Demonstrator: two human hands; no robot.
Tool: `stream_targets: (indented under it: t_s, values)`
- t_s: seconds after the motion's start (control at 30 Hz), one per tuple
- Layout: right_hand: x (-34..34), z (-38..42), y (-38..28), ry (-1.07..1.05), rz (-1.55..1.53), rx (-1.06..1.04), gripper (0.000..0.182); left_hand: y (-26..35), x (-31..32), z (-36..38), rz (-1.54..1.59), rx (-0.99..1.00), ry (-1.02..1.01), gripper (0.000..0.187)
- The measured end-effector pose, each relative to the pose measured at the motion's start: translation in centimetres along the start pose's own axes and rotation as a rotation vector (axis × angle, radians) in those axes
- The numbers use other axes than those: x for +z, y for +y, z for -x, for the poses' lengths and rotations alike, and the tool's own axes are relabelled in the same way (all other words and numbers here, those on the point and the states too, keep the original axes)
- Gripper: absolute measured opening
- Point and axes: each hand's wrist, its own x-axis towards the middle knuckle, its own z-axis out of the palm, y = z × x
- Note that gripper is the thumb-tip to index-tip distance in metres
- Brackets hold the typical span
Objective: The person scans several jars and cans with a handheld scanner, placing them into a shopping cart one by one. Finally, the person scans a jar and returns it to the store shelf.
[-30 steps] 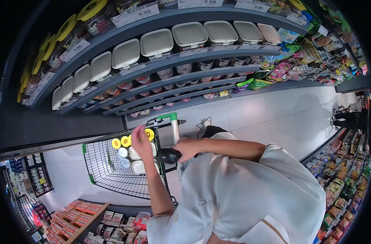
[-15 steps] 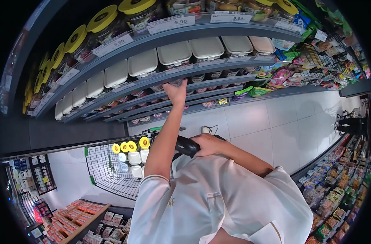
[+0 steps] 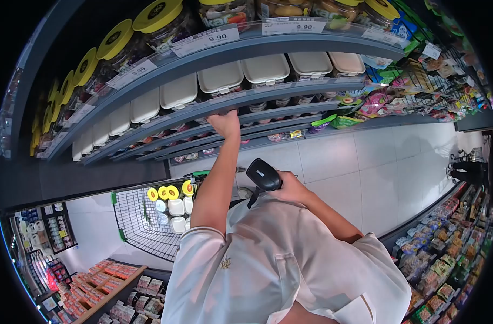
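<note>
My left hand (image 3: pixel 225 125) reaches into the shelf row below the white-lidded boxes. The shelf edge hides its fingers, so I cannot see whether it holds any of the round containers there. In front of my body, my right hand (image 3: pixel 293 187) is wrapped round the handle of a black handheld barcode scanner (image 3: pixel 263 174), whose rounded top faces up. Just above my left hand stands a row of boxes with pale lids (image 3: pixel 220 76). Left of my left forearm is a wire shopping cart (image 3: pixel 143 208) holding yellow-lidded jars (image 3: pixel 172 193) and white-lidded boxes (image 3: pixel 176 207).
Yellow-lidded jars (image 3: pixel 157 15) line the top shelf behind price labels (image 3: pixel 206 41). Bagged snacks (image 3: pixel 381 100) hang to the right. Packaged goods (image 3: pixel 438 270) fill racks at lower right. Another person's dark-clothed legs (image 3: pixel 469 170) show beside a cart at far right.
My left hand has shifted slightly left and deeper behind the shelf edge. My right hand has raised the barcode scanner and turned it more upright. The camera view has shifted a little.
</note>
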Motion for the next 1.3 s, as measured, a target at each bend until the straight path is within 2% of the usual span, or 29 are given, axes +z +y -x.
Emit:
stream_targets:
  t_s: [0.13, 0.23, 0.27, 0.37, 0.4, 0.5, 0.53, 0.63, 0.77, 0.8, 0.9, 0.93, 1.03, 1.17, 1.3]
  values:
    - [-0.6, -1.2, 0.4, 0.081, -0.110, 0.029, 0.045, -2.3, -2.8, 2.1, 0.321, 0.121, -0.023, 0.089]
    - [-1.1, -2.2, 1.7, 0.107, -0.244, 0.017, 0.043, -4.4, -6.9, 4.1, 0.391, -0.021, -0.215, 0.088]
    - [-1.1, -2.6, 1.2, 0.119, -0.319, -0.015, 0.044, -4.9, -8.3, 5.1, 0.506, -0.041, -0.302, 0.077]
    - [-0.8, -3.4, -1.1, 0.100, -0.601, -0.042, 0.052, -3.1, -13.6, 7.9, 0.606, -0.259, -0.483, 0.069]
    - [-0.8, -3.8, -1.6, 0.082, -0.598, -0.036, 0.054, -3.7, -14.8, 8.6, 0.640, -0.223, -0.546, 0.054]
    - [0.2, -4.0, -4.4, -0.025, -0.674, -0.025, 0.057, -3.2, -18.2, 9.8, 0.946, -0.452, -0.679, 0.055]
    - [0.7, -4.1, -5.2, -0.069, -0.713, -0.024, 0.059, -2.2, -18.8, 10.4, 0.954, -0.457, -0.662, 0.061]
    - [1.8, -3.9, -5.6, -0.168, -0.639, -0.021, 0.061, -3.8, -20.5, 10.4, 1.141, -0.539, -0.658, 0.054]
    - [2.0, -3.6, -7.6, -0.325, -0.489, 0.002, 0.060, -4.0, -22.8, 10.3, 1.180, -0.534, -0.652, 0.054]
    - [1.5, -3.8, -7.3, -0.345, -0.326, -0.033, 0.055, -3.5, -23.2, 10.4, 1.199, -0.528, -0.618, 0.053]
    - [1.3, -3.4, -10.4, -0.442, -0.129, -0.070, 0.048, -3.8, -23.8, 10.2, 1.165, -0.549, -0.531, 0.053]
    - [0.8, -3.5, -10.4, -0.495, -0.022, -0.092, 0.046, -3.4, -24.4, 10.3, 1.180, -0.556, -0.545, 0.046]
    - [1.1, -2.2, -14.3, -0.509, 0.326, -0.210, 0.046, -3.9, -24.4, 10.3, 1.032, -0.494, -0.460, 0.042]
    - [2.3, -1.0, -17.3, -0.524, 0.650, -0.239, 0.044, -3.9, -25.0, 10.5, 0.891, -0.485, -0.379, 0.052]
    - [3.0, -1.0, -17.5, -0.536, 0.797, -0.245, 0.042, -4.7, -25.1, 10.5, 0.892, -0.471, -0.372, 0.057]
